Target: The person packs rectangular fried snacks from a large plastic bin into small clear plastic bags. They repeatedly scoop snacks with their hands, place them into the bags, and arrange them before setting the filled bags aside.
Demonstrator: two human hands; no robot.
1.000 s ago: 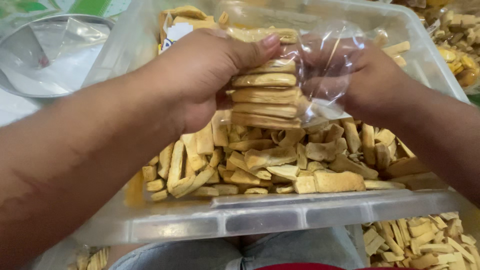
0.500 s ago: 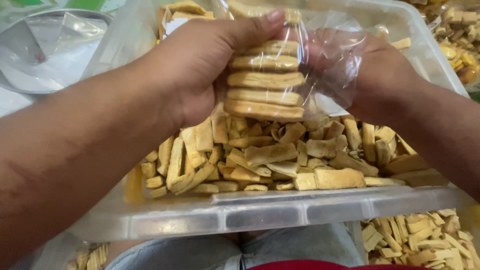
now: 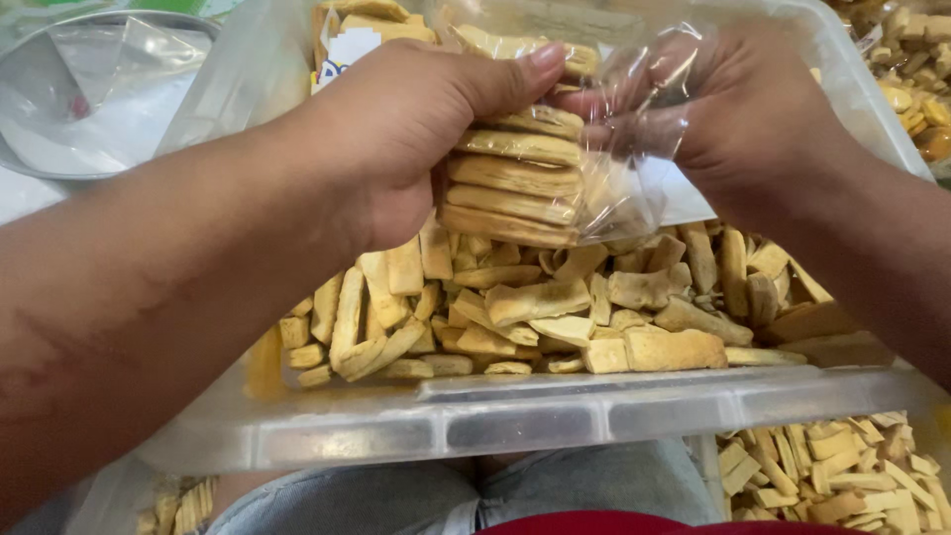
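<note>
My left hand (image 3: 396, 139) grips a stack of flat tan biscuits (image 3: 510, 178) and holds it inside a clear plastic bag (image 3: 634, 129). My right hand (image 3: 753, 119) clutches the bag's thin film from the other side. Both hands hover over a clear plastic bin (image 3: 555, 416) filled with several loose biscuit sticks (image 3: 555, 307). The bin rests on my lap.
A round metal bowl (image 3: 89, 99) with clear plastic in it stands at the upper left. More biscuit sticks lie in another container (image 3: 842, 476) at the lower right and a further one (image 3: 921, 69) at the upper right. A packed bag with a label (image 3: 347, 45) lies at the bin's far side.
Both hands have lifted the biscuit stack and bag slightly up and away from the loose sticks; the right hand has gathered more of the bag film.
</note>
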